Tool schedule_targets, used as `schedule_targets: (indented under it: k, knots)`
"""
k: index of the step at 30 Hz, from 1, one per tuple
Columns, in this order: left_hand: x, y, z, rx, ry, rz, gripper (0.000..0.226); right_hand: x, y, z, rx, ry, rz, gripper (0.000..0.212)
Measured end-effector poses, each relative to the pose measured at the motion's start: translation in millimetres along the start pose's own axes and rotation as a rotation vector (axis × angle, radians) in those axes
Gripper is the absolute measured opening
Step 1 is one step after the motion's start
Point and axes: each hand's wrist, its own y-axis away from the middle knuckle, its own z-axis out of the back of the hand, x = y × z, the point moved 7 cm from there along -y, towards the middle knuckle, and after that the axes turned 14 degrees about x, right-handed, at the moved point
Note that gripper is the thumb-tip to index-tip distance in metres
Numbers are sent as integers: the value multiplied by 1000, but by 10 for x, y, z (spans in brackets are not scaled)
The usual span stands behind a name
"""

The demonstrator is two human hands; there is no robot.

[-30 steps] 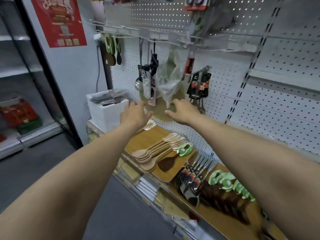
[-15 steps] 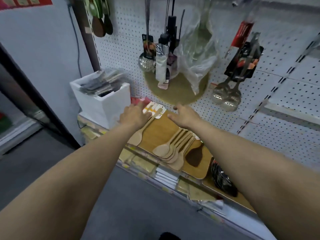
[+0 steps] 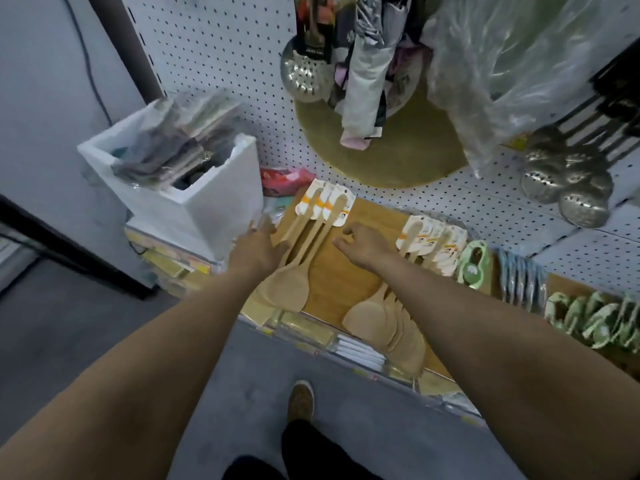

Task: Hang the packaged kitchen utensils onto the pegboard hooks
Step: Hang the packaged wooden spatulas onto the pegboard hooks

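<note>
The white pegboard [image 3: 214, 64] fills the back, and metal skimmers [image 3: 303, 72] hang against it with handles up. Below runs the wooden shelf [image 3: 374, 211], where stock waits lying flat, with a white foam box [image 3: 214, 209] at its left end. Three packaged wooden spatulas [image 3: 289, 289] lie on this shelf, card headers toward the board, probably so the hanging holes are easy to reach. Our left hand [image 3: 258, 249] stretches straight fingers to their handles. Our right hand [image 3: 363, 245] hovers just beside, fingers half bent. Neither grips anything yet.
</note>
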Motion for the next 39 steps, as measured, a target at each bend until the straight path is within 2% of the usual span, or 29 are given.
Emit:
schedule_targets:
  k: [4,7,13,15,17,24,29,31,35,39]
  knots:
    - [260,-439,-154,80,29,2,53,-89,-471,-263,53,-153,-114,57]
    - [382,-750,-338,148,63,-7,46,-210,-765,-463,68,-307,-219,52]
    - [431,-1186,-604,202,147,-65,37,-431,-1253,-873,32,-731,-385,46]
    - [460,-1246,-654,194,185,-89,35,-476,-1415,-1013,28,-830,-411,34]
    - [488,-1281,-675,172,197,-107,34,-457,-1511,-1098,11,-913,-418,22]
    - [508,-1414,-762,187,231,-153,30,-502,-1524,-1333,-20,-1170,-462,10]
    - [332,-1448,-838,216,264,-166,29,-748,-1300,-1248,-82,-1359,-434,27]
    - [259,-1457,-888,206,278,-137,33,-877,-1234,-1181,-112,-1373,-409,31]
    - [104,-1463,-1070,193,248,-28,46,-1043,-1118,-1109,-126,-1396,-383,13]
    - [8,-1447,-1183,132,174,52,42,-1124,-1016,-1107,-123,-1451,-350,10]
